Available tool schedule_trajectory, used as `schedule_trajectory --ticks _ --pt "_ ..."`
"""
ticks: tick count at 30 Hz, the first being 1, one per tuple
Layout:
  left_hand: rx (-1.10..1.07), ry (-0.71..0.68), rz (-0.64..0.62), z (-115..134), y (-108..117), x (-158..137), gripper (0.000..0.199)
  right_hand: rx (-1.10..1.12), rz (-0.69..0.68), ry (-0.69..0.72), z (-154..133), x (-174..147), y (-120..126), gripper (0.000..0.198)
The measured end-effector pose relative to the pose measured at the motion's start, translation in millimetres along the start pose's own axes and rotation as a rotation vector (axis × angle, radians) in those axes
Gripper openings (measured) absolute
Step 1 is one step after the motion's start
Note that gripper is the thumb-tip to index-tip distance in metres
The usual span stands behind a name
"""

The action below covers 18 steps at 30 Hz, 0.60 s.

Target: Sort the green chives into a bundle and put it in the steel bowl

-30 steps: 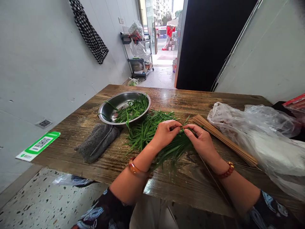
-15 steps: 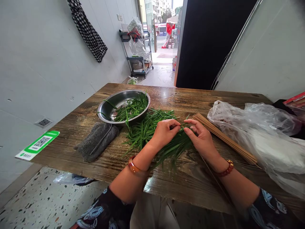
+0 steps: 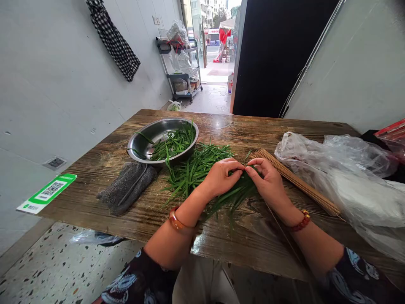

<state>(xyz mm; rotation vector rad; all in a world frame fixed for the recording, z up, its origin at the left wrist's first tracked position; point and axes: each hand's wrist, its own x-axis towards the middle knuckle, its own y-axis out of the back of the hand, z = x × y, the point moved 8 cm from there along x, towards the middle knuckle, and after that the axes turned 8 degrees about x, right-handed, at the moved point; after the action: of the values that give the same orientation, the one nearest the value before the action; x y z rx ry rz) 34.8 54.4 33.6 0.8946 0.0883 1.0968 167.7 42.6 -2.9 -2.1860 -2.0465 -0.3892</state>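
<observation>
Fingertip to fingertip, my left hand and my right hand meet above a loose pile of green garlic chives. My left thumb and fingers pinch a chive; its tip is mostly hidden by the fingers. A thin wooden skewer runs from under my right palm down toward the table's near edge, and my right fingers are closed at the same pinch point. Long leaves hang below both hands. Behind the pile, a steel bowl holds more chives. A bundle of skewers lies right of my right hand.
Left of the pile lies a dark grey mesh bag. Clear plastic bags spread over the right side of the wooden table. A green QR-code sign sits at the left edge. Beyond the table stands a cart near the doorway.
My hands have come together from slightly apart, and the fingertips now touch. My right fingers, more spread before, have closed in. The view has shifted slightly.
</observation>
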Motion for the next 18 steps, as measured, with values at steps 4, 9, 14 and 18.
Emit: schedule_trajectory --ticks 4,9,14,18 --pt "-0.099 0.045 -0.098 2.5 -1.5 -0.8 0.020 -0.005 0.010 0.009 -0.5 0.2 2.1 0.026" --pt "0.018 0.084 -0.106 -2.7 4.1 -1.0 0.034 0.071 0.020 -0.015 -3.0 0.8 5.3 0.026" --pt "0.412 0.255 0.138 -22.9 37.9 -3.5 0.052 0.139 0.049 -0.016 -6.0 3.2 10.5 0.026" --pt "0.547 0.249 0.398 -18.6 62.6 -8.0 0.045 0.141 0.023 -0.012 -6.9 2.8 6.9 0.024"
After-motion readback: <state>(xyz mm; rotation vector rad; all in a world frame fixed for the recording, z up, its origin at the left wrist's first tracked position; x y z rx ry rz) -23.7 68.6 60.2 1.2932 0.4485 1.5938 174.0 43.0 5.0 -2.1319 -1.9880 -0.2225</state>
